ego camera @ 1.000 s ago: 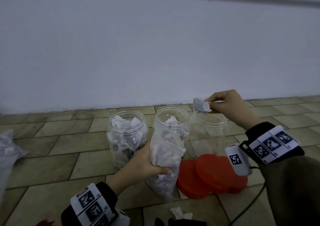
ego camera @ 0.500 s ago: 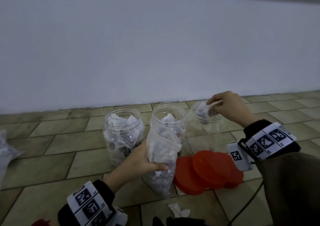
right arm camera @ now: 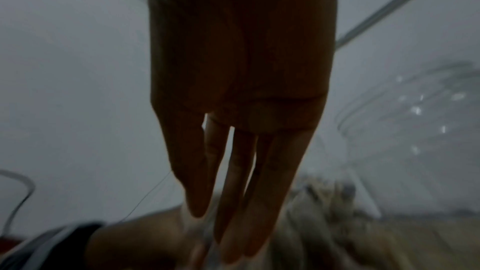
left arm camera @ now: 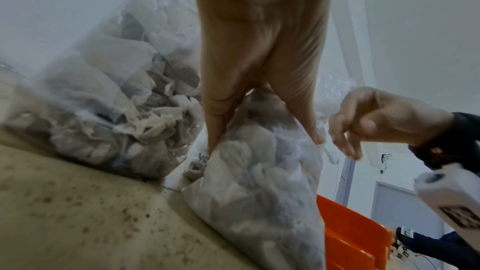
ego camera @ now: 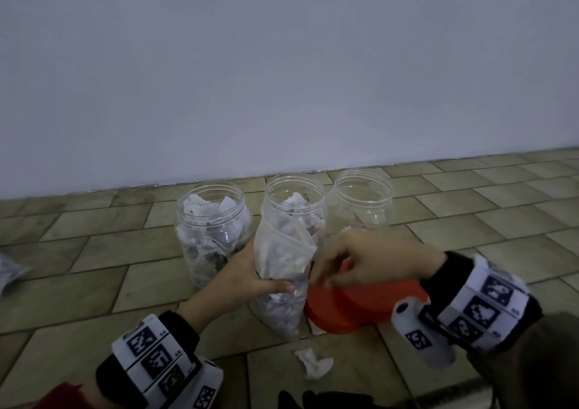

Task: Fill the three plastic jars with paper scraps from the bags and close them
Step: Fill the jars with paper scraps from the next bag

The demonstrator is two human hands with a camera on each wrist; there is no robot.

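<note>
the right hand (ego camera: 369, 261) has come down from the top of the right jar (ego camera: 360, 201) and no longer has the white scrap it held a moment ago; now it hangs low beside the bag (ego camera: 283, 270), over the red lids (ego camera: 354, 308), with its fingers (right arm camera: 233, 192) long, loose and apart, holding nothing. the left hand (ego camera: 247, 278) grips the bag, thumb across the front and fingers curled round the side. the bag is thin, see-through, crinkly plastic, stuffed with crumpled white and grey paper scraps, and it stands on the floor (ego camera: 94, 283) in front of the middle jar (ego camera: 294, 201). three round clear plastic jars stand in a row near the wall, all with open tops and ridged necks. the left jar (ego camera: 213, 230) is full of scrunched paper, the middle jar is partly hidden but has paper near the top, and the right jar looks almost bare. the lids are flat, round and smooth. one crumpled scrap (ego camera: 313, 364) lies on the brown stone tiles.
</note>
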